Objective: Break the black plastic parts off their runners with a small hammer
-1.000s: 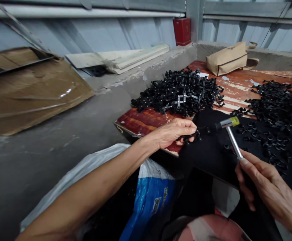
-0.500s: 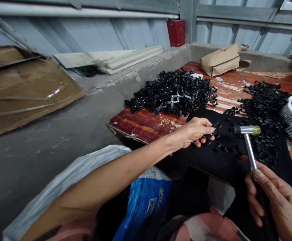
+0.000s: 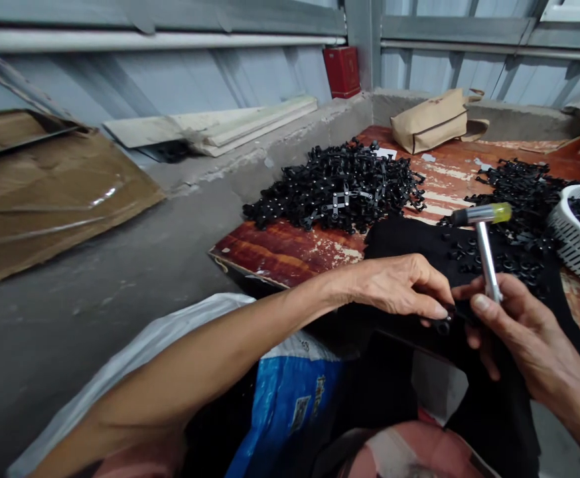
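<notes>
My left hand (image 3: 409, 289) pinches a small black part (image 3: 442, 324) close to the front edge of the black cloth (image 3: 389, 239). Just beside it, my right hand (image 3: 513, 318) is closed round the handle of a small hammer (image 3: 486, 255). The hammer has a metal shaft, one black face and one yellow face, and its head is held up above the cloth. My right fingertips come close to the black part; whether they touch it I cannot tell. Several small black pieces (image 3: 506, 262) lie on the cloth beyond my hands.
A big heap of black linked parts (image 3: 340, 186) covers the table's (image 3: 265, 249) left side, and a second heap (image 3: 523, 192) lies to the right. A white basket (image 3: 576, 242) holds more pieces. Behind are a tan bag (image 3: 429, 123) and a red tin (image 3: 342, 72). A blue-white sack (image 3: 290, 398) is below.
My left hand has moved right and toward me with a black part. My right hand has come left to meet it, still gripping the hammer. The view has shifted rightward.
</notes>
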Demonstrator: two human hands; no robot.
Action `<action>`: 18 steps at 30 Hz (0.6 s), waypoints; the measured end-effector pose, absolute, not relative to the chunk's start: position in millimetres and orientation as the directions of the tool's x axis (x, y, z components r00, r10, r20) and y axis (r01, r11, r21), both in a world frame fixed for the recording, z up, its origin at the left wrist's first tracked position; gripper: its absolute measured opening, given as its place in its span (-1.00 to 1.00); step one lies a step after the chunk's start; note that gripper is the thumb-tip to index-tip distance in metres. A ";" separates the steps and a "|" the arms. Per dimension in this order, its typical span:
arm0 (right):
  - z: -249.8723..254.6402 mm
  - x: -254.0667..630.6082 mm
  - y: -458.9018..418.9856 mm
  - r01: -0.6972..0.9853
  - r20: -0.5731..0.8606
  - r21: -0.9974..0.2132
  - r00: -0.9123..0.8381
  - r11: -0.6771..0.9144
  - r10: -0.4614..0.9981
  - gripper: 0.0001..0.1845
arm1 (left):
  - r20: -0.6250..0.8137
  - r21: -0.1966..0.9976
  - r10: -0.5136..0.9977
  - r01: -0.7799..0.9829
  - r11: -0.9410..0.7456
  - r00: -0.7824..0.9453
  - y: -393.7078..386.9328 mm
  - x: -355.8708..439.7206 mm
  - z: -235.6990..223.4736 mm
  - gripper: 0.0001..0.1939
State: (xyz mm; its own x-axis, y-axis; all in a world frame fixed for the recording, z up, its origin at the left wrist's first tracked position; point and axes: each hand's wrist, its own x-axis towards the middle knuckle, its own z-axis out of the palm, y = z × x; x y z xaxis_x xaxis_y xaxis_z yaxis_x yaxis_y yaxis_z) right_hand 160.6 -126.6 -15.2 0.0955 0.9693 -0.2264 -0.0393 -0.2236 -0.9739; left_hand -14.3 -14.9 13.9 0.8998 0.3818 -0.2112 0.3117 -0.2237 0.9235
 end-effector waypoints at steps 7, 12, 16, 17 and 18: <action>-24.4 141.2 -135.1 -0.136 -0.154 -0.982 0.161 -0.132 0.975 -0.68 | 0.027 0.925 0.875 0.320 -0.206 0.483 -27.9 -25.6 -10.0 -0.41; -27.5 130.7 -138.1 -0.134 -0.099 -0.988 0.186 -0.074 0.978 -0.72 | -0.137 0.990 0.769 0.106 0.090 0.625 -47.9 -21.1 -17.2 -0.64; -30.4 119.3 -139.9 -0.121 -0.142 -0.984 0.102 -0.129 0.985 -0.75 | -0.191 0.976 0.779 0.032 0.215 0.597 -54.5 -11.6 -14.6 -0.74; -31.4 118.0 -141.0 -0.118 -0.156 -0.982 0.077 -0.147 0.985 -0.75 | -0.229 0.965 0.772 0.035 0.259 0.593 -54.4 -11.1 -14.2 -0.77; -32.4 117.7 -142.6 -0.112 -0.173 -0.980 0.055 -0.166 0.983 -0.74 | -0.264 0.953 0.758 0.041 0.300 0.597 -53.6 -11.6 -13.6 -0.79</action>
State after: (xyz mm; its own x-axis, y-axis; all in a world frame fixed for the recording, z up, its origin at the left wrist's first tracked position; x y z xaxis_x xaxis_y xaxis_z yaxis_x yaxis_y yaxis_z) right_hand 117.7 -142.6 -32.4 0.0551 0.9835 -0.1725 -0.1123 -0.1656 -0.9798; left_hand -11.6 -53.6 -13.6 0.5966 0.7580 -0.2637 0.0408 0.2996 0.9532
